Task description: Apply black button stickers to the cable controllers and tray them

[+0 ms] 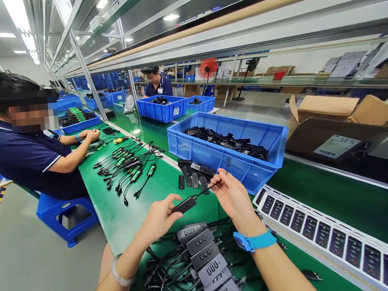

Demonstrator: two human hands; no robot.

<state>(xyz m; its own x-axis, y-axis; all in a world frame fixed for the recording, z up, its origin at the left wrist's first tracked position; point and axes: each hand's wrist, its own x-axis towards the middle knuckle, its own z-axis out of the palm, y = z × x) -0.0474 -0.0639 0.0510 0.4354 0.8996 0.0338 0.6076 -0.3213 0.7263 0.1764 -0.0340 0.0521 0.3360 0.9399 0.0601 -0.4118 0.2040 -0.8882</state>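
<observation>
My left hand [159, 217] is closed on a small black hub-like device [185, 205], pinching its near end above the green bench. My right hand [231, 194] pinches the thin black cable [205, 191] coming off that device, near its far end. Just below my hands lies a row of several dark grey hubs [208, 265] with tangled black cables. A few small black covers [193, 175] lie on the mat in front of a blue bin [227, 158]. A blue wristband sits on my right wrist, a clear bracelet on my left.
The blue bin holds black parts. White sheets of dark labels [329, 233] lie to the right. An open cardboard box [336, 127] stands behind. A seated person in a navy shirt [26, 152] works at left beside cabled green boards [127, 165]. Another person [156, 82] sits farther back.
</observation>
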